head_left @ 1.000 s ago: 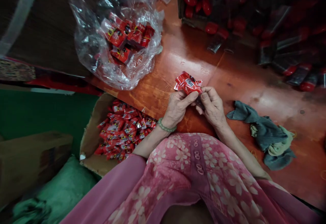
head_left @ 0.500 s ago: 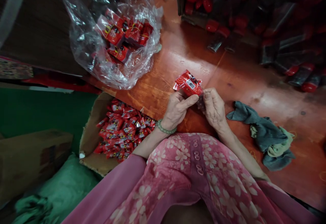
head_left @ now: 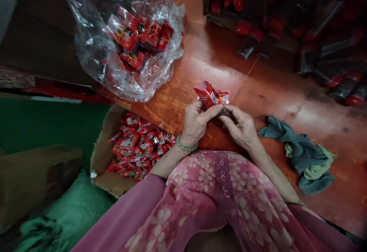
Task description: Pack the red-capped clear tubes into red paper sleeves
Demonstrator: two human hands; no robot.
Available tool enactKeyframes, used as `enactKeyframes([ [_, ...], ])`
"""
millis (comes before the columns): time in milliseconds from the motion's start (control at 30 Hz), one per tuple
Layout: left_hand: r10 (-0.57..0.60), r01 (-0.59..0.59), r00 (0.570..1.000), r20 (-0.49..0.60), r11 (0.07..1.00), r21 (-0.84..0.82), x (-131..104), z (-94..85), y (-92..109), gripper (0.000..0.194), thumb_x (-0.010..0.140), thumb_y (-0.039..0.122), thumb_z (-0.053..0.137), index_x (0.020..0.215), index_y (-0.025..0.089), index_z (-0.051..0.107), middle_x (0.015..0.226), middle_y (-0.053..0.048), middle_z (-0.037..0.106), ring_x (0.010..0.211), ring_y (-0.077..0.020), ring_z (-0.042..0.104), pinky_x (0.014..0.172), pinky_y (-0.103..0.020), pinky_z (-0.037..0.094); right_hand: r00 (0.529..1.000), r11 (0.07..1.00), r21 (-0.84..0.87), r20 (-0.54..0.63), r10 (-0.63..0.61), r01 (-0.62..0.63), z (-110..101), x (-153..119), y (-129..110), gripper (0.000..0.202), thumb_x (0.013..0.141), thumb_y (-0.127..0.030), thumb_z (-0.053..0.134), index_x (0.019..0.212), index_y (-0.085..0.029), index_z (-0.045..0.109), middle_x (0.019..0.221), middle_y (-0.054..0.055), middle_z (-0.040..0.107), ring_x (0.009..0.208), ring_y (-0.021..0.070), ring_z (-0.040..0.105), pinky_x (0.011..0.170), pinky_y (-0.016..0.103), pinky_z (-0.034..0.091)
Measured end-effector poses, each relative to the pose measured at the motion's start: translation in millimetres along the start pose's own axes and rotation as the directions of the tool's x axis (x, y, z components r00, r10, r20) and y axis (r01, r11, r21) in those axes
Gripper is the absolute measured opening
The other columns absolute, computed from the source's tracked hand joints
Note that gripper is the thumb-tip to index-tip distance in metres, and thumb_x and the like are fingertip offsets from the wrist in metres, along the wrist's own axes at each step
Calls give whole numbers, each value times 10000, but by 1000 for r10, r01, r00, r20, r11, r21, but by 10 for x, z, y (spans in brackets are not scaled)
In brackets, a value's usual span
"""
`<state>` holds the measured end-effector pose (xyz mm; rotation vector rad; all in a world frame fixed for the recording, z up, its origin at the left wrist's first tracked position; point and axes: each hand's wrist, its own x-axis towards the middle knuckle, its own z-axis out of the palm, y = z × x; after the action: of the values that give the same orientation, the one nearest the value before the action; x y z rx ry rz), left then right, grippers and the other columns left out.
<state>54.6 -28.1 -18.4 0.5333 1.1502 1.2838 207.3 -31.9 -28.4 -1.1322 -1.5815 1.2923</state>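
Note:
My left hand [head_left: 195, 123], with a green bead bracelet at its wrist, grips a red printed packet [head_left: 210, 96] showing a white barcode label. The packet's top end stands partly open. My right hand [head_left: 241, 126] pinches a dark brown, bumpy item [head_left: 226, 112] at the packet's lower right, between thumb and fingers. Another red and clear wrapper edge shows behind the packet. Both hands are close together above the reddish wooden table [head_left: 183, 88], near its front edge.
A clear plastic bag [head_left: 149, 80] with red packets lies at the upper left. Below it, a cardboard box [head_left: 100, 152] holds many red packets. Dark cloths [head_left: 304, 151] lie right of my right hand. Red-capped clear containers [head_left: 249, 42] fill the dark upper right.
The packet has tilted more upright and its end has opened. My right hand's fingers have moved left and closed on the dark item, which now lies more level.

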Motion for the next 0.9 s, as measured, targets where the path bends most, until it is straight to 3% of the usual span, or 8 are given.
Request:
enactKeyframes([
  [100, 23, -23, 1000, -1, 999, 23, -1, 4, -20, 348, 621, 458, 959, 825, 214, 818, 821, 15, 806, 730, -111, 710, 792, -236, 570, 999, 1000, 15, -33, 22, -22, 13, -6, 2, 176, 940, -287, 668, 1096, -208, 687, 811, -8, 706, 588, 104, 594, 639, 262, 528],
  [167, 3, -4, 998, 56, 1000, 26, -9, 2, -18, 361, 672, 506, 922, 830, 200, 813, 793, -2, 794, 658, -115, 682, 708, -247, 566, 991, 972, 196, 42, 124, -130, -6, -1, -2, 207, 942, -372, 683, 1067, -207, 677, 739, -22, 686, 549, 101, 600, 555, 233, 509],
  [300, -84, 72, 965, 248, 996, 56, -39, -33, 10, 395, 779, 560, 831, 814, 168, 795, 820, -50, 788, 592, -101, 626, 563, -218, 489, 944, 802, 504, 236, 229, -320, -49, 34, -4, 371, 882, -538, 751, 990, -203, 636, 698, -24, 693, 479, 90, 587, 457, 202, 482],
  [400, -107, 83, 941, 320, 993, 89, -66, -64, 30, 384, 802, 538, 819, 819, 155, 785, 918, -76, 799, 646, -108, 653, 623, -225, 522, 936, 720, 599, 255, 243, -350, -56, 61, 1, 420, 829, -547, 807, 938, -216, 574, 720, -27, 706, 422, 74, 564, 391, 183, 437],
  [533, -128, 115, 908, 400, 992, 57, -107, -62, 26, 380, 802, 489, 835, 1005, 171, 790, 1029, -91, 800, 654, -127, 693, 739, -296, 585, 932, 708, 607, 243, 268, -362, -49, 77, -7, 453, 794, -543, 842, 925, -223, 548, 661, -70, 658, 412, 75, 588, 389, 169, 457],
  [600, -103, 101, 932, 347, 995, 23, -121, -38, 16, 417, 787, 497, 846, 1053, 182, 783, 1083, -100, 796, 684, -144, 713, 722, -303, 593, 931, 712, 599, 242, 273, -365, -45, 77, -14, 465, 788, -554, 843, 941, -222, 556, 639, -76, 655, 426, 82, 610, 405, 170, 481],
  [700, -67, 66, 978, 198, 998, 8, -124, 16, 28, 392, 786, 533, 835, 942, 176, 799, 996, -89, 806, 680, -149, 708, 638, -273, 571, 935, 732, 582, 222, 275, -353, -47, 68, -19, 473, 779, -557, 850, 956, -218, 573, 692, -45, 721, 456, 89, 638, 423, 177, 509],
  [900, -119, 130, 984, 135, 989, -73, -119, 85, 123, 423, 666, 543, 908, 850, 177, 803, 841, -71, 788, 688, -190, 705, 669, -330, 580, 960, 786, 555, 214, 181, -272, -96, 30, -23, 384, 878, -414, 803, 1157, -203, 644, 774, -7, 776, 628, 121, 743, 612, 221, 617],
])
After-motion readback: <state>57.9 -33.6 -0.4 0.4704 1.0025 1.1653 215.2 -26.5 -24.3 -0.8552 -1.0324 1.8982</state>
